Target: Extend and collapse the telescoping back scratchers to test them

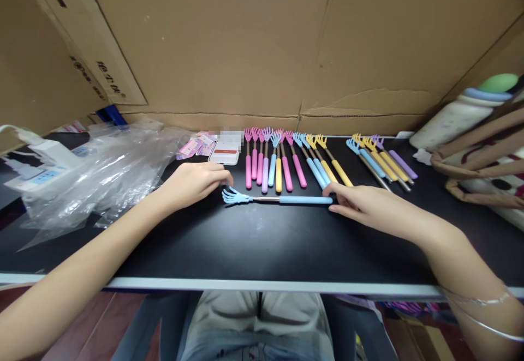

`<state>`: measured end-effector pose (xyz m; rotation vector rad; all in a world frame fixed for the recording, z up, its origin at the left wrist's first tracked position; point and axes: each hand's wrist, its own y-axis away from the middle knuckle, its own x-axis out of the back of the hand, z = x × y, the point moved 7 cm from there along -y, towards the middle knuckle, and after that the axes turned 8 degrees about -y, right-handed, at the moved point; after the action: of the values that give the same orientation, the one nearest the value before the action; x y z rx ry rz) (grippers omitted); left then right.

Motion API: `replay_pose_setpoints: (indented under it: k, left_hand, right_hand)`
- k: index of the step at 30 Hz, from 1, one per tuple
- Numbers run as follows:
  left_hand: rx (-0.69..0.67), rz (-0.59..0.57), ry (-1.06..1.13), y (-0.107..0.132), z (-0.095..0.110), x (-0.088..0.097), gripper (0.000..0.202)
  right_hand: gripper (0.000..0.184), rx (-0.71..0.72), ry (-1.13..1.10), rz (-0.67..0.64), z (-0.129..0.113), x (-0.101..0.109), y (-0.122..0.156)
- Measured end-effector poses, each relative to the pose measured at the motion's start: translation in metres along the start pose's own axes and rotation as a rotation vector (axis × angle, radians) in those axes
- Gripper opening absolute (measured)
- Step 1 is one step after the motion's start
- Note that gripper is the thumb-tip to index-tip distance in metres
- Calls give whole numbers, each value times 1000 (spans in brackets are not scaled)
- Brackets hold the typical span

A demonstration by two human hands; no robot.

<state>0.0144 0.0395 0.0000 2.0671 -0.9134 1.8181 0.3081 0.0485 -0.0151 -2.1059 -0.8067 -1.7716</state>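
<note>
While my left hand (192,184) rests palm down on the black surface (262,246), its fingers are loosely curled and grip nothing. Their tips sit just beside the claw head of a light blue back scratcher (282,199); I cannot tell whether they touch it. My right hand (360,203) is stretched out flat and narrow, with forefinger and thumb closed lightly on the end of that scratcher's handle. Thin bangles (478,301) circle the wrist.

The scratcher lies crosswise between the two hands, claw toward the left, its metal shaft partly drawn out, near the middle of the surface.

Just behind it stands a row of back scratchers (286,159) laid side by side, claws pointing away from me, with pink, purple, blue and yellow handles. A second small cluster (380,159) in blue, yellow and purple lies further right, apart from the first.

Left of the row lies a white phone (224,155) with some pink paper slips (195,146) beside it, then a crumpled clear plastic bag (102,170) and a white power strip (39,173). At the far right are a speckled bottle (454,118) and a strapped bag (487,164). Cardboard sheets (262,39) wall in the back.
</note>
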Motion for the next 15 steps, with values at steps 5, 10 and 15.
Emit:
replay_pose_setpoints:
  k: [5, 10, 15]
  left_hand:
    - [16, -28, 6, -1, -2, -2, 28]
    - [40, -53, -7, -1, -3, -2, 26]
    - [58, -72, -33, -2, -3, -2, 27]
  right_hand:
    - [25, -5, -3, -2, -1, 0, 0]
    - [25, -1, -4, 2, -2, 1, 1]
    - [26, 17, -9, 17, -1, 1, 0]
